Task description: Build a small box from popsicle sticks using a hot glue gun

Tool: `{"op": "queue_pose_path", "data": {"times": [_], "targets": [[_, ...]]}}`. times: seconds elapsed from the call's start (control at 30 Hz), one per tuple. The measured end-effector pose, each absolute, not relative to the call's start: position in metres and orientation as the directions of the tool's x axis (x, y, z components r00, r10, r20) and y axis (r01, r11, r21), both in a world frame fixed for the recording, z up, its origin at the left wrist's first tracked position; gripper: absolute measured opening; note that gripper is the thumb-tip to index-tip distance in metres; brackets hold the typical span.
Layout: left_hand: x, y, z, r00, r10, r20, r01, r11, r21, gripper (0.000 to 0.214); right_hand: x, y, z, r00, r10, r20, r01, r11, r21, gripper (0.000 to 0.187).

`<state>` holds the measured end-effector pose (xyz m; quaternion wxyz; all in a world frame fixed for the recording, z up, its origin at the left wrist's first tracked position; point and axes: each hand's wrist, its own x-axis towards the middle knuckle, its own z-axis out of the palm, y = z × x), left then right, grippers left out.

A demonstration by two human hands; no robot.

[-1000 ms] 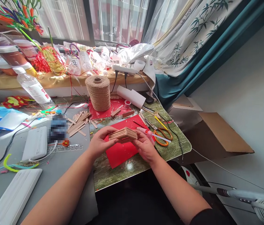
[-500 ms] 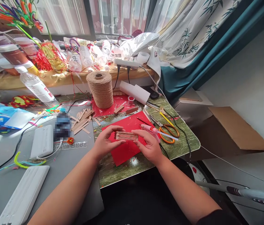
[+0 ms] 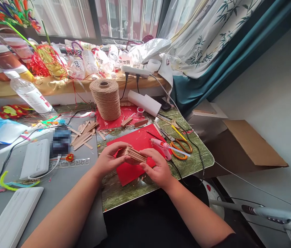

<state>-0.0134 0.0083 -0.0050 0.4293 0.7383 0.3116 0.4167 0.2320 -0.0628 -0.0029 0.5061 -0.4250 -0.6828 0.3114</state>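
Observation:
Both hands hold a small block of stacked wooden craft sticks (image 3: 134, 155) just above a red paper sheet (image 3: 137, 144) on the table. My left hand (image 3: 108, 161) grips the block's left end with curled fingers. My right hand (image 3: 156, 167) grips its right end, thumb on top. The block is tilted, its left end higher. A pink hot glue gun (image 3: 164, 147) lies just right of my right hand. Orange-handled scissors (image 3: 181, 148) lie beside the glue gun.
A big spool of jute twine (image 3: 105, 99) stands behind the red sheet. Loose wooden sticks (image 3: 83, 134) lie to its left. White flat boxes (image 3: 35, 159), cables and pipe cleaners cover the grey left side. Bottles and a power strip (image 3: 136, 71) crowd the windowsill. A cardboard box (image 3: 248, 144) sits right.
The stick block has turned in my hands from edge-on and level to tilted, left end up. Both hands stayed over the red sheet and shifted slightly left.

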Motion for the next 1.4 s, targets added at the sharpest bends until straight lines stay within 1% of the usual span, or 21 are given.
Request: {"op": "queue_pose_path", "data": {"times": [0.1,0.2,0.27,0.37,0.43,0.47,0.57,0.63,0.7,0.73,0.77,0.87,0.9,0.97,1.07,1.17,1.23,1.3,1.37,1.4], "targets": [[-0.011,0.007,-0.004,0.511,0.798,0.320,0.151,-0.449,0.880,0.035,0.225,-0.061,0.003,-0.085,0.943,0.321,0.169,0.332,-0.928,0.023],[-0.010,0.006,-0.002,0.519,0.799,0.305,0.192,-0.457,0.869,0.038,0.215,-0.055,0.001,-0.039,0.969,0.242,0.084,0.245,-0.966,0.014],[-0.011,0.007,-0.002,0.495,0.818,0.293,0.213,-0.441,0.872,0.038,0.211,-0.050,0.000,-0.003,0.972,0.237,0.073,0.236,-0.969,0.013],[-0.011,0.009,-0.004,0.441,0.858,0.262,0.218,-0.385,0.897,0.039,0.208,-0.043,0.003,0.011,0.957,0.291,0.143,0.287,-0.947,0.012],[-0.010,0.011,-0.006,0.386,0.897,0.213,0.186,-0.302,0.935,0.040,0.210,-0.042,0.011,-0.005,0.948,0.317,0.174,0.313,-0.934,0.013],[-0.009,0.012,-0.006,0.347,0.922,0.171,0.160,-0.238,0.958,0.040,0.212,-0.043,0.015,-0.006,0.948,0.319,0.162,0.315,-0.935,0.013],[-0.006,0.016,-0.008,0.195,0.981,-0.003,0.043,-0.005,0.999,0.038,0.218,-0.049,0.022,0.052,0.945,0.322,0.062,0.318,-0.946,0.015],[-0.006,0.018,-0.009,0.121,0.985,-0.123,-0.096,0.135,0.986,0.036,0.219,-0.053,0.018,0.107,0.930,0.352,0.020,0.352,-0.936,0.020],[-0.005,0.021,-0.009,0.107,0.971,-0.213,-0.255,0.234,0.938,0.036,0.217,-0.056,0.009,0.160,0.926,0.342,-0.008,0.347,-0.938,0.021],[-0.005,0.021,-0.008,0.115,0.963,-0.242,-0.318,0.267,0.910,0.037,0.214,-0.056,0.003,0.174,0.940,0.293,-0.041,0.305,-0.952,0.017],[-0.005,0.022,-0.008,0.128,0.957,-0.260,-0.362,0.290,0.886,0.038,0.211,-0.056,-0.002,0.175,0.960,0.220,-0.095,0.239,-0.966,0.017],[-0.003,0.021,-0.008,0.171,0.949,-0.266,-0.424,0.315,0.849,0.039,0.200,-0.053,-0.015,0.072,0.997,-0.028,-0.295,-0.006,-0.955,0.043],[-0.002,0.021,-0.009,0.181,0.949,-0.258,-0.438,0.313,0.843,0.039,0.196,-0.052,-0.017,0.043,0.996,-0.080,-0.350,-0.060,-0.935,0.045],[-0.002,0.021,-0.010,0.197,0.951,-0.237,-0.447,0.303,0.842,0.037,0.192,-0.048,-0.018,0.035,0.991,-0.131,-0.436,-0.103,-0.894,0.041],[-0.003,0.022,-0.012,0.215,0.955,-0.205,-0.378,0.274,0.884,0.034,0.194,-0.043,-0.016,0.079,0.989,-0.127,-0.482,-0.073,-0.873,0.033],[-0.006,0.023,-0.013,0.305,0.948,-0.090,-0.206,0.158,0.966,0.039,0.204,-0.040,-0.012,0.152,0.987,-0.052,-0.401,0.014,-0.916,0.033],[-0.007,0.023,-0.012,0.396,0.918,0.007,-0.073,0.024,0.997,0.044,0.213,-0.041,-0.009,0.160,0.986,0.053,-0.262,0.094,-0.960,0.037],[-0.008,0.022,-0.011,0.464,0.882,0.082,0.112,-0.150,0.982,0.041,0.223,-0.042,-0.007,0.099,0.976,0.192,-0.060,0.198,-0.978,0.042],[-0.009,0.022,-0.011,0.505,0.856,0.113,0.337,-0.316,0.887,0.035,0.231,-0.044,-0.010,-0.012,0.955,0.296,0.118,0.295,-0.948,0.046],[-0.010,0.023,-0.011,0.521,0.846,0.111,0.430,-0.373,0.822,0.033,0.233,-0.044,-0.013,-0.052,0.946,0.319,0.168,0.323,-0.931,0.047]]}}
